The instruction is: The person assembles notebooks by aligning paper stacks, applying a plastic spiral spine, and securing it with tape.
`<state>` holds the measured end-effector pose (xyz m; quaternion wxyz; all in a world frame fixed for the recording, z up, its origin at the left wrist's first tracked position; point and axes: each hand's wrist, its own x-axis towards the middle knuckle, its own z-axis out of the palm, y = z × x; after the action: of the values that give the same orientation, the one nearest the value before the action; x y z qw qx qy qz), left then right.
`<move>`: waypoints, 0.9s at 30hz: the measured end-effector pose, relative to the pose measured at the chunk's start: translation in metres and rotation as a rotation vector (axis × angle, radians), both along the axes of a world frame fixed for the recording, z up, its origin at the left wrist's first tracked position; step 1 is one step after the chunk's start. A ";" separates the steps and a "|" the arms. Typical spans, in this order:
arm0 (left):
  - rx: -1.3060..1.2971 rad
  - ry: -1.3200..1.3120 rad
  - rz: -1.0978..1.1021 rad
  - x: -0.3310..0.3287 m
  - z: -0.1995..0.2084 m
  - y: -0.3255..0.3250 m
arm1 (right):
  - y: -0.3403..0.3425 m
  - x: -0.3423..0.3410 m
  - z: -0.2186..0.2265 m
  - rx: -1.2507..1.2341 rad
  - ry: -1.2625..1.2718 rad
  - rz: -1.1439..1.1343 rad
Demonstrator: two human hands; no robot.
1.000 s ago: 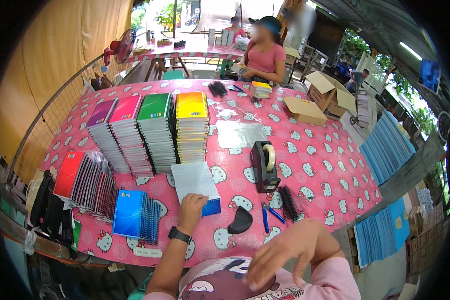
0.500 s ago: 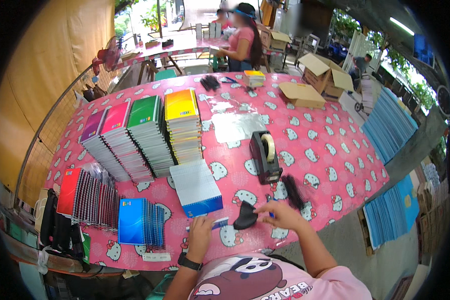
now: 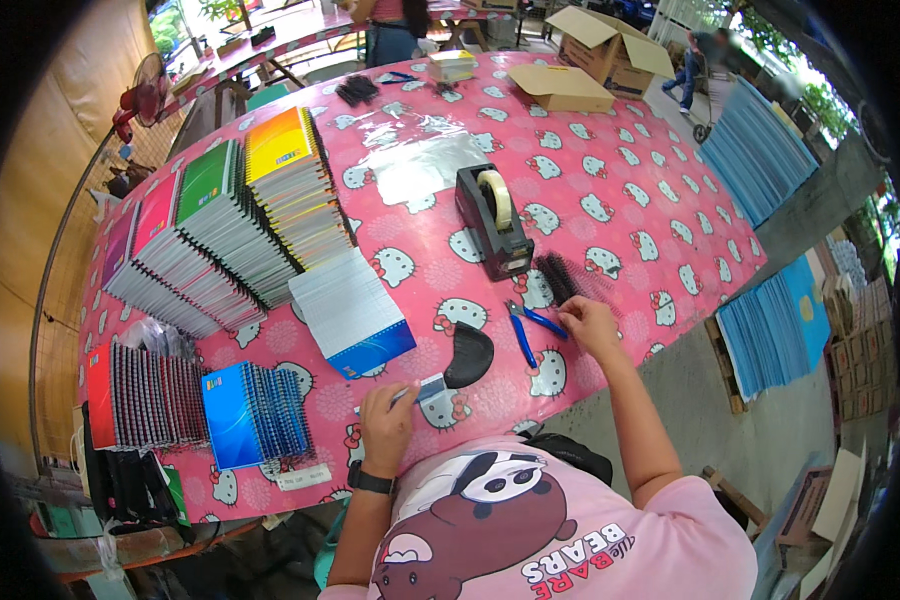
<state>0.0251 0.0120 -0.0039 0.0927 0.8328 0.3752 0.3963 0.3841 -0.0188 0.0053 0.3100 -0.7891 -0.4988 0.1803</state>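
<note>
My left hand (image 3: 385, 425), with a dark watch at the wrist, is closed on a narrow blue-and-white strip (image 3: 430, 388) at the near table edge; its exact kind is unclear. Just beyond lies a black half-round pad (image 3: 468, 356). My right hand (image 3: 588, 324) has its fingers bent together at the near end of a bunch of black binding coils (image 3: 558, 280); whatever they pinch is hidden. Close to its left, blue-handled pliers (image 3: 523, 338) lie with handles spread. A stack of loose squared sheets with a blue cover (image 3: 345, 305) stands ahead of my left hand.
Tall stacks of spiral notebooks in yellow (image 3: 278, 145), green, pink and purple stand left. Red notebooks (image 3: 135, 400) and blue notebooks (image 3: 255, 415) are nearer. A tape dispenser (image 3: 495, 225) sits mid-table, cardboard boxes (image 3: 560, 88) beyond. People are in the background.
My right hand has moved away from the black pad, rightward to the coils. The pliers now lie uncovered. My left hand keeps the strip near the edge. The view has tilted down.
</note>
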 end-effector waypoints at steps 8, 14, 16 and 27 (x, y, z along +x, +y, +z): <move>0.026 0.046 -0.031 -0.002 -0.003 -0.003 | 0.020 -0.011 -0.029 0.048 -0.529 -0.004; -0.024 0.024 -0.003 -0.002 0.000 -0.003 | 0.032 0.006 -0.030 -0.038 -0.447 -0.014; -0.061 0.025 -0.037 0.000 0.003 -0.002 | 0.034 0.014 -0.028 -0.032 -0.299 -0.045; -0.181 -0.034 -0.009 0.002 0.005 0.001 | 0.024 -0.107 0.038 0.002 0.240 0.783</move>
<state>0.0275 0.0131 0.0016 0.1756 0.8160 0.4039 0.3744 0.2768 0.0057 0.0434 0.2748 -0.5127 -0.7219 0.3749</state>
